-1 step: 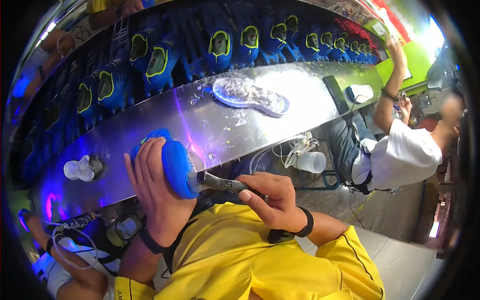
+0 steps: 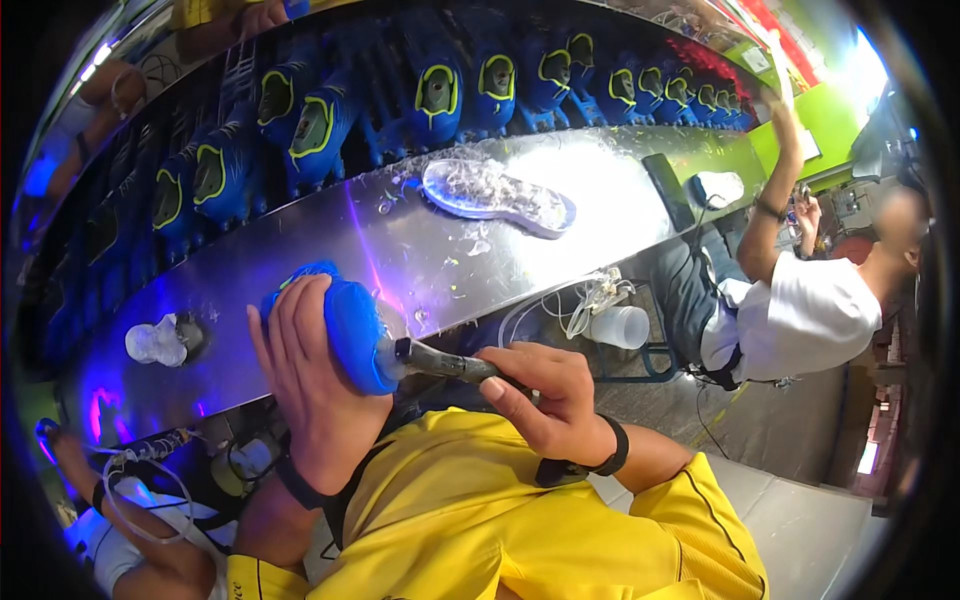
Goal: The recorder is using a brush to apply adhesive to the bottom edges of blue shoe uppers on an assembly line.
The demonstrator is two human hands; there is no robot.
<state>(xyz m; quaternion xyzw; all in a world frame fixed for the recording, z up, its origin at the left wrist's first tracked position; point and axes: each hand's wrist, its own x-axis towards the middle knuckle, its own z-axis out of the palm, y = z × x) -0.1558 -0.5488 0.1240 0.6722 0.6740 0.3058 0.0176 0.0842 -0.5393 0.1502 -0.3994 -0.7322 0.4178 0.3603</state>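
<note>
My left hand (image 2: 310, 375) is closed round a blue shoe (image 2: 355, 335), its fingers spread over the upper. The shoe is tilted so that its underside faces right, toward my other hand. In my right hand (image 2: 550, 405) is a dark-handled brush (image 2: 445, 364), gripped between thumb and fingers. The pale brush tip meets the lower part of the shoe's underside. On the metal bench beyond lies a white shoe sole (image 2: 500, 195), its upper face strewn with pale, flaky matter.
Blue shoes with yellow-green collars (image 2: 438, 90) line a rack behind the metal bench (image 2: 300, 240). A crumpled white item (image 2: 157, 341) lies at left, a black bar (image 2: 667, 190) at right. A white bucket (image 2: 620, 327) stands below. Co-workers (image 2: 800, 310) are on both sides.
The brush head has shifted very slightly to the right. The co-worker at right has moved a little; my left hand and the shoe stay put.
</note>
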